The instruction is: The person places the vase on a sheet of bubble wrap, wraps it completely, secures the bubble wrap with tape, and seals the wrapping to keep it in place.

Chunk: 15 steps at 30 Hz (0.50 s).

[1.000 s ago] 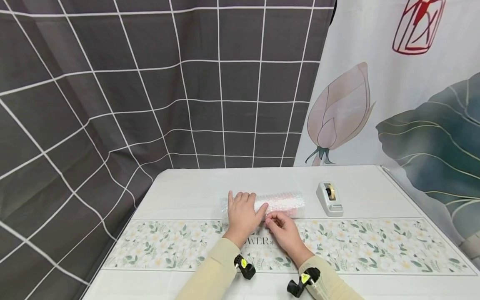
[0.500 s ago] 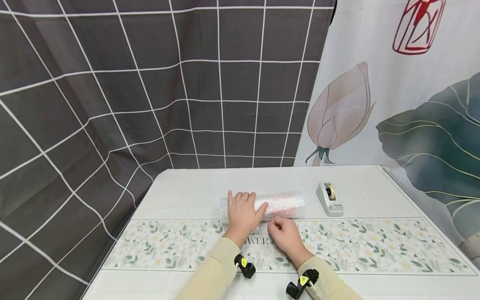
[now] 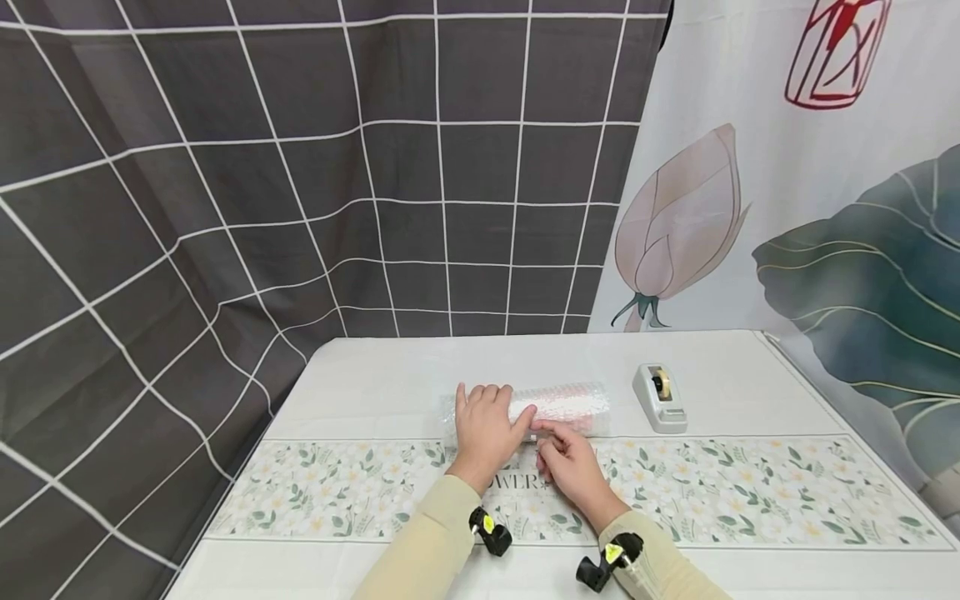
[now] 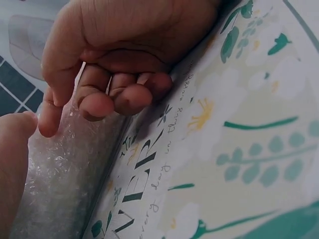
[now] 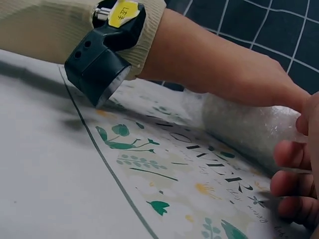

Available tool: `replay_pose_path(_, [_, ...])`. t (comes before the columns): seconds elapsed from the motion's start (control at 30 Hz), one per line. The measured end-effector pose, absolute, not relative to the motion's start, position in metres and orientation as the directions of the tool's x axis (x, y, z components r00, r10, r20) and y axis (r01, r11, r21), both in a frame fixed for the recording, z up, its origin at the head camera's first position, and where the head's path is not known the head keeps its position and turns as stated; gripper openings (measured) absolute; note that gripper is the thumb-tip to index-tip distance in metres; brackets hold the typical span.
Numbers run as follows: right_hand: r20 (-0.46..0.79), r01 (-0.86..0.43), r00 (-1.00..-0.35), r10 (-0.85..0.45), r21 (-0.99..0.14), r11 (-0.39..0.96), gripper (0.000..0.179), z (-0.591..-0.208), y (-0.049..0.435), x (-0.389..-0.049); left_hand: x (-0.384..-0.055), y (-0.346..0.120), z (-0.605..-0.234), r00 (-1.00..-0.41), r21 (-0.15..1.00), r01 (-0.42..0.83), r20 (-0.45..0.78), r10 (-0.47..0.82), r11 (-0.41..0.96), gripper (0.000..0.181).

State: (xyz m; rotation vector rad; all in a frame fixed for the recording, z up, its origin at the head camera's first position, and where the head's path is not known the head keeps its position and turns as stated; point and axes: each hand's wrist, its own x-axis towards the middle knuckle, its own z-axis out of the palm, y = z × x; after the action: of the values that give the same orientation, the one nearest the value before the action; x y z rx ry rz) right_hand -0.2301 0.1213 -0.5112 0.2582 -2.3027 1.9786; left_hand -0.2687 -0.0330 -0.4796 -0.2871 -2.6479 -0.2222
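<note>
A bubble-wrapped roll (image 3: 573, 406) lies crosswise on the table, pink and white showing through its clear wrap. My left hand (image 3: 482, 429) rests over its left part in the head view, fingers spread across the top and thumb pointing right. Close to that thumb, my right hand (image 3: 572, 471) reaches the roll's near side with its index finger extended. In the left wrist view, this index finger touches the bubble wrap (image 4: 65, 174), while the other fingers curl loosely with nothing between them. The right wrist view shows the left forearm stretched over to the wrap (image 5: 239, 122).
A white tape dispenser (image 3: 660, 398) with a small roll of tape stands right of the wrapped roll. The white tablecloth (image 3: 390, 367) has a floral band (image 3: 337, 492) along its middle. A dark grid curtain (image 3: 480, 167) hangs behind the table.
My right hand drew its fingers in and back slightly from the roll, then extended its index finger to the roll's near side again. My left hand and the roll stayed put.
</note>
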Motion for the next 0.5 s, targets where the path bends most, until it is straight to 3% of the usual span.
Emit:
replay_pose_path(0.33, [0.149,-0.155,-0.988,-0.042,-0.941,0.301,0.015,-0.5052,0.121,-0.2295,-0.2692,-0.033,-0.4783,-0.863,0.094,0.243,0.475,0.171,0.966,0.056])
replay_pose_path(0.5, [0.241,-0.228,-0.97,0.032,-0.946,0.231,0.015,-0.5091,0.1229,-0.2271,-0.2693,-0.0328,-0.4755,-0.879,0.094,0.234,0.446,0.169,0.968,0.058])
